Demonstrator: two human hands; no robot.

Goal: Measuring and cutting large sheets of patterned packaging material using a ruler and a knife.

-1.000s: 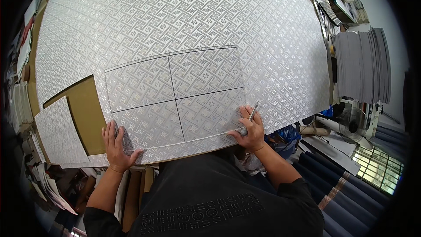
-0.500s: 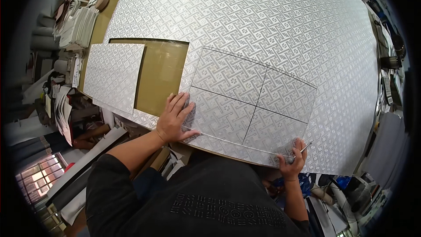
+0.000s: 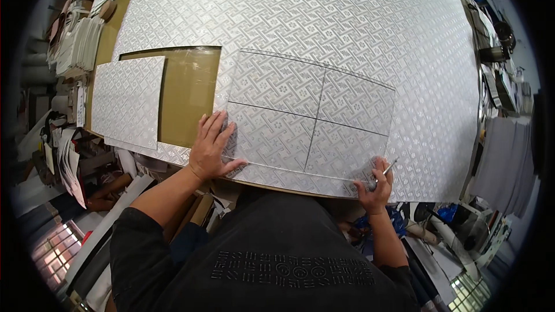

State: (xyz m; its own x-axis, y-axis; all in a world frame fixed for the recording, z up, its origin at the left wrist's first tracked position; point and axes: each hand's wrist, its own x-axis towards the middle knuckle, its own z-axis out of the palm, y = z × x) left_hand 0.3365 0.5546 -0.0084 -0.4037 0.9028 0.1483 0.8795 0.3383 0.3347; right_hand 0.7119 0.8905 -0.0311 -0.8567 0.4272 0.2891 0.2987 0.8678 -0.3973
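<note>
A clear rectangular template (image 3: 277,138) with black crossed lines lies on a large silvery-white patterned sheet (image 3: 300,11), close to the near table edge. My left hand (image 3: 211,149) is open, its fingers spread over the template's left edge and the thumb along the near edge. At the near right corner, my right hand (image 3: 376,188) presses with its fingertips. A slim silvery pen (image 3: 391,166) sticks out from between those fingers. To the left lies a cut rectangular piece (image 3: 130,101) of the same patterned material, partly over a rectangular gap in the sheet.
Through the gap shows the olive table top (image 3: 188,92). Stacked pale sheets (image 3: 80,46) and papers crowd the left side. Rolls and a grey draped cloth (image 3: 504,162) are at the right. A dark cylindrical object (image 3: 494,54) stands by the right table edge.
The view has shifted, so the whole scene sits farther left and a little higher. Both hands keep their places on the template, and the pen shows more clearly.
</note>
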